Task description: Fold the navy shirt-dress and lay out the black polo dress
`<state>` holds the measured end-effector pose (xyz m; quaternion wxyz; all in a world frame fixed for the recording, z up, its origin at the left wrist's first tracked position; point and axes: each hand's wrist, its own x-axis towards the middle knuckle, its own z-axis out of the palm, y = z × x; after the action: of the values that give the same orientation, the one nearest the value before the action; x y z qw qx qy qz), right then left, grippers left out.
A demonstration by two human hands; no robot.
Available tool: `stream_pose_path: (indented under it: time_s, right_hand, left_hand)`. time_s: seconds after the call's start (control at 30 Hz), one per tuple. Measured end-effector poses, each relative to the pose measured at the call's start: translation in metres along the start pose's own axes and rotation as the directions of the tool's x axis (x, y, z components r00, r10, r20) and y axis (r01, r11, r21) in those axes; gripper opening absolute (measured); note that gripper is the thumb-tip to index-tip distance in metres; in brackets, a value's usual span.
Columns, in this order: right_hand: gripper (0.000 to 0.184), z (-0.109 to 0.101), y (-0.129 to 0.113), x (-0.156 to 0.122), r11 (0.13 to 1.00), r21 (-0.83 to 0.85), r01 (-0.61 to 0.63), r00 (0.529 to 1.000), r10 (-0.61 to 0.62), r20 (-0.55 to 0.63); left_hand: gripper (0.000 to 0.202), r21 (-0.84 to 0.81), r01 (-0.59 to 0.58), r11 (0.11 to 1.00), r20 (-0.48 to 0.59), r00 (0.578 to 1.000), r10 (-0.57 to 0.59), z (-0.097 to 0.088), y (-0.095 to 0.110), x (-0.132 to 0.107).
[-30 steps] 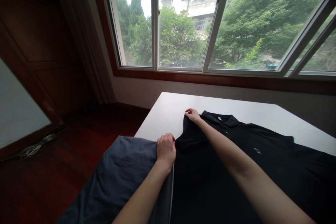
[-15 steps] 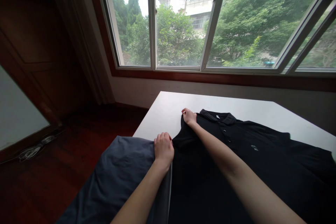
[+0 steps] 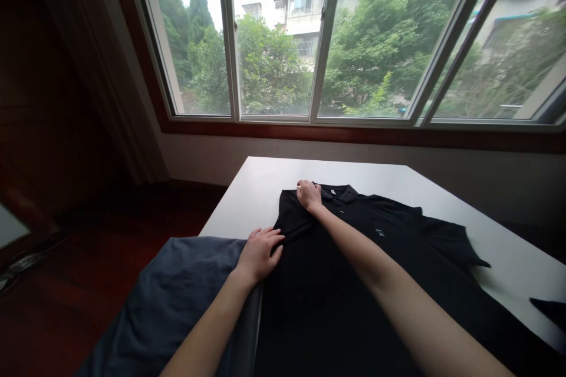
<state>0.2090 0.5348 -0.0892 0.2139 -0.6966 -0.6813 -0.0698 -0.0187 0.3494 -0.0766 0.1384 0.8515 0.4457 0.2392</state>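
A black polo shirt (image 3: 354,283) lies spread out on the white table (image 3: 234,200), collar toward the window and a small logo on the chest. My left hand (image 3: 260,254) rests open on the shirt's left edge near the sleeve, fingers apart and stretched toward the cloth. At the shoulder beside the collar, my right hand (image 3: 309,194) is closed on the shirt fabric, its forearm crossing over the chest. Dark grey-blue cloth (image 3: 186,288) lies under my left wrist and hangs over the table's left side.
A dark pointed piece of fabric (image 3: 550,309) shows at the table's right side. Beyond the table are a low wall and a wide sliding window (image 3: 274,70). Reddish wooden floor (image 3: 110,265) and a curtain (image 3: 97,70) are to the left.
My left hand has opened from a grip at the shirt's edge, its fingers now spread. My right hand has moved closer to the collar. The view has turned right.
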Motion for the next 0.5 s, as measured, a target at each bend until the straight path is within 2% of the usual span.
stream_pose_path:
  time_s: [0.17, 0.37, 0.43, 0.5]
  right_hand:
    - [0.025, -0.052, 0.101, -0.03, 0.984, -0.045, -0.172, 0.982, 0.168, -0.084]
    - [0.027, -0.107, 0.24, -0.12, 0.921, -0.106, -0.374, 0.926, 0.363, -0.107]
    - [0.034, -0.124, 0.279, -0.151, 0.857, -0.124, -0.5, 0.866, 0.491, -0.095]
    - [0.044, -0.141, 0.308, -0.174, 0.761, -0.093, -0.642, 0.766, 0.638, -0.075]
  left_hand:
    - [0.03, 0.018, -0.028, 0.999, -0.021, 0.999, 0.029, -0.001, 0.0, 0.0]
    - [0.029, 0.04, -0.047, 0.998, -0.024, 0.999, 0.048, 0.002, -0.004, 0.0]
    - [0.029, 0.042, -0.063, 0.997, -0.021, 0.998, 0.064, 0.004, -0.006, 0.0]
    - [0.029, 0.043, -0.081, 0.996, -0.017, 0.996, 0.082, 0.005, -0.008, 0.0]
